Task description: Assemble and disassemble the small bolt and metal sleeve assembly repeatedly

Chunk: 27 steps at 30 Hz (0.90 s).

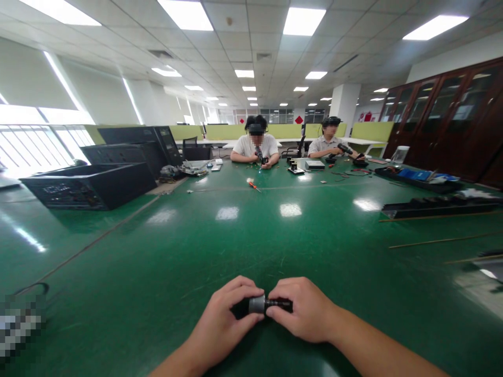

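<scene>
A broad, glossy green table (pixel 251 235) stretches away through a bright office, its top reflecting square ceiling lights (pixel 304 21). Pale blinds (pixel 31 68) cover windows on the left; dark wooden cabinets (pixel 444 107) with glass doors line the right, and lime-green partitions (pixel 236 131) stand behind. At the far left corner are black computer cases (pixel 126 183), one lying on its side with its top facing up. Two people in pale shirts sit along the far edge, one near its middle (pixel 251 145) and one toward the far right corner (pixel 328 142), each bent over something dark in the hands. A screwdriver (pixel 253 186) with an orange handle lies in from the far edge, and long black trays (pixel 436 207) sit along the right edge.

Toward the near edge, centred, two bare hands meet around a small black-and-silver cylinder (pixel 257 304), lying crosswise. The left hand (pixel 222 317) is closed on its wider end, fingertips above and thumb below the silver part. The right hand (pixel 304 309) pinches the slim, ridged black rod (pixel 280 303) at the other side, fingertips close to the silver (whether rod and cylinder are one piece cannot be told). Only a narrow gap separates the two hands.
</scene>
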Tool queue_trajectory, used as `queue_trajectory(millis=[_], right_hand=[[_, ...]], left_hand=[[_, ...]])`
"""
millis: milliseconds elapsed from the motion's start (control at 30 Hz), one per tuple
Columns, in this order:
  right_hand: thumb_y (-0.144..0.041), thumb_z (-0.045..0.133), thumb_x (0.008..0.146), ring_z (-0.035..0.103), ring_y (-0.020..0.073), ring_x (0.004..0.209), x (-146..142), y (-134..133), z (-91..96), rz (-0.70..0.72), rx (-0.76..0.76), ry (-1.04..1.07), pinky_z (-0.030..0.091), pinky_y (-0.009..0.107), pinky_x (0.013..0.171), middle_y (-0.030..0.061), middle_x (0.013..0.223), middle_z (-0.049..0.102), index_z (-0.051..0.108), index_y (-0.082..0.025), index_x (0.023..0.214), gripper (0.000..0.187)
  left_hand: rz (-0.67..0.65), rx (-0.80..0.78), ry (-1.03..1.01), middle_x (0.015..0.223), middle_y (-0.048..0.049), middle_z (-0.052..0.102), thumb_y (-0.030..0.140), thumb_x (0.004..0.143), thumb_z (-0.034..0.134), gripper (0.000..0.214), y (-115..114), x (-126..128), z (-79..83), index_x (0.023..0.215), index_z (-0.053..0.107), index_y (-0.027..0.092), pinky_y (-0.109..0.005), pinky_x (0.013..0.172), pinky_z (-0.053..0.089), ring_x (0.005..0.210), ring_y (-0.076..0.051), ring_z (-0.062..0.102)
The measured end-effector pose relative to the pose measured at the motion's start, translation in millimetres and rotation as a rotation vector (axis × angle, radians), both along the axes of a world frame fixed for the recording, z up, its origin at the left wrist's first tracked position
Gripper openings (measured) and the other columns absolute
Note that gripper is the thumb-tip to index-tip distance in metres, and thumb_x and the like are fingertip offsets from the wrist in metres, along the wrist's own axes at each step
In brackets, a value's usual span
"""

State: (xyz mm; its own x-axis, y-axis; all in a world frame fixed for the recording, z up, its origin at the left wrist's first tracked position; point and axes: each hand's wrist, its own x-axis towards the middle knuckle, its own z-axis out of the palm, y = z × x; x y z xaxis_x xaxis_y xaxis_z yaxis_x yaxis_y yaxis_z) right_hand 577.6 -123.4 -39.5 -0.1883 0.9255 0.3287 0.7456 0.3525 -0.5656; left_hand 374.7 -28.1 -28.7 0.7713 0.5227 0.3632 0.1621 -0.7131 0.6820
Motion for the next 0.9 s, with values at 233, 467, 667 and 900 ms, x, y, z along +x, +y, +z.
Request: queue_trajectory(millis=[233,467,667,900], right_hand=[[-0.032,0.06,0.089,0.059,0.014,0.07,1.0,0.7,0.7,-0.005,0.023,-0.043,0.038,0.025,0.065,0.0,0.077,0.067,0.07,-0.021,0.087,0.015],[-0.033,0.059,0.09,0.06,0.0142,0.07,1.1,0.6,-1.3,-0.015,0.039,-0.055,0.039,0.025,0.066,0.0001,0.078,0.067,0.07,-0.022,0.089,0.016],[-0.033,0.06,0.089,0.06,0.0145,0.07,1.7,0.1,-0.5,-0.018,0.043,-0.058,0.039,0.025,0.065,0.0004,0.078,0.068,0.071,-0.021,0.089,0.016],[-0.033,0.059,0.09,0.061,0.0153,0.07,2.0,0.0,1.2,-0.016,0.041,-0.082,0.04,0.026,0.065,0.0012,0.078,0.069,0.071,-0.021,0.089,0.017]], left_hand=[[0.006,0.011,0.005,0.097,-0.0017,0.067,0.01,0.076,0.075,0.032,0.4,0.0,-1.1,0.102,0.072,0.026,-0.029,0.082,0.051,0.09,-0.018,0.065],[0.021,0.025,0.013,0.099,-0.0025,0.067,0.012,0.077,0.075,0.031,2.8,-2.7,-2.2,0.104,0.072,0.026,-0.03,0.084,0.052,0.092,-0.018,0.065],[0.03,0.033,0.013,0.1,-0.004,0.068,0.014,0.077,0.075,0.029,3.2,-1.1,-2.6,0.104,0.072,0.025,-0.031,0.084,0.054,0.092,-0.019,0.066],[0.033,0.037,0.008,0.098,-0.004,0.068,0.014,0.077,0.073,0.027,0.5,-1.3,1.3,0.102,0.072,0.025,-0.032,0.083,0.054,0.091,-0.02,0.066]])
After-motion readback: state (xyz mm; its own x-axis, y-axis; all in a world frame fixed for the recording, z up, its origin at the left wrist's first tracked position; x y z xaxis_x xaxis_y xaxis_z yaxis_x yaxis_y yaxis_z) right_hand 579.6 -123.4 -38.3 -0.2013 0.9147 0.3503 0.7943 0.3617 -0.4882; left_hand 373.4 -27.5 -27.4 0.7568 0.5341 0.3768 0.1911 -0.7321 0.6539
